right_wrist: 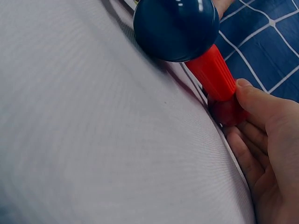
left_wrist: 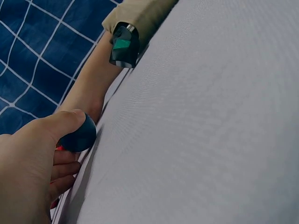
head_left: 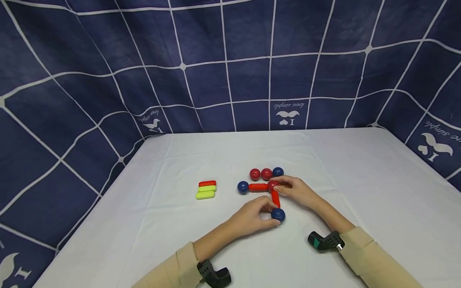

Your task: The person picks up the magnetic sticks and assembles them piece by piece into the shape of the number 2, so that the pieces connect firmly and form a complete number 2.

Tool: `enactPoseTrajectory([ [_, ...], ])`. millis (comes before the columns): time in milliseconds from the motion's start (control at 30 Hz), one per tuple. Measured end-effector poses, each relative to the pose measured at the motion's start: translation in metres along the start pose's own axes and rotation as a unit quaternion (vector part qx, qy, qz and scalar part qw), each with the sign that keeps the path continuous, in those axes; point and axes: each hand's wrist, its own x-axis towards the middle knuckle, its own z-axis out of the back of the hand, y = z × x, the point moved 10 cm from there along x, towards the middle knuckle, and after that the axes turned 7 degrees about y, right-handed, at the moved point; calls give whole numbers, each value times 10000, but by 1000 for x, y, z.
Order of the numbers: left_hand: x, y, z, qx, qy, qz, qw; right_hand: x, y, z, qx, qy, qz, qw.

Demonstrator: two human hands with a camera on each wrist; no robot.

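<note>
My left hand (head_left: 252,217) pinches a blue ball (head_left: 278,215) between thumb and fingers; the left wrist view shows the thumb pressed on that ball (left_wrist: 80,135). Farther back, my right hand (head_left: 296,191) holds a red ball (head_left: 273,185) with thumb and fingertips. A red rod (head_left: 275,198) runs between these two balls, and in the right wrist view the same rod (right_wrist: 212,72) meets both of them. A second red rod (head_left: 258,187) extends left from the held red ball to another blue ball (head_left: 243,187).
Behind the joined pieces, two red balls (head_left: 255,174) and a blue ball (head_left: 278,172) sit in a row. To the left lie a red rod (head_left: 207,183) and two yellow-green rods (head_left: 205,195). White cloth (head_left: 173,240) covers the table; a dark blue checked curtain (head_left: 248,80) surrounds it.
</note>
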Motion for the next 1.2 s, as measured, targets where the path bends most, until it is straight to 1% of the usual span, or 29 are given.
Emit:
enactPoseTrajectory([
  [200,0,2,-3,-180,-78,284,9994,-2,1,0,-43,-31,1,10000],
  [267,0,2,-4,-221,-102,320,9992,-2,1,1,-68,-58,-5,10000],
  [400,-1,3,-4,-327,-94,258,9991,-2,1,1,-25,-95,66,9999],
  [467,-1,2,-1,-398,-112,184,9990,-2,1,2,40,-122,129,9998],
  [533,-1,2,5,-431,-166,145,9988,-3,2,3,91,-153,166,9997],
  [600,-1,4,16,-397,-266,141,9988,-3,2,3,108,-183,147,9997],
  [633,-2,5,23,-348,-353,146,9987,-3,2,4,104,-199,99,9997],
  [700,-4,10,42,-254,-584,130,9979,-2,0,3,81,-192,-6,9998],
  [767,-6,18,65,-142,-917,51,9957,-2,-2,2,64,-162,-94,9998],
  [867,-13,37,105,68,-1556,44,9878,-2,-4,1,53,-158,-148,9998],
  [933,-20,56,127,179,-1866,252,9820,-2,-3,2,34,-163,-142,9998],
  [967,-24,66,136,208,-1944,432,9798,-2,-3,2,35,-169,-140,9998],
  [1000,-27,77,143,241,-1976,613,9781,-2,-3,2,24,-172,-139,9998],
  [1067,-34,98,151,298,-1893,949,9769,-2,-3,2,17,-176,-149,9997],
  [1133,-39,116,153,305,-1698,1267,9768,-2,-3,2,4,-168,-161,9997],
  [1200,-43,129,153,259,-1541,1459,9769,-1,-2,2,23,-164,-163,9997],
])
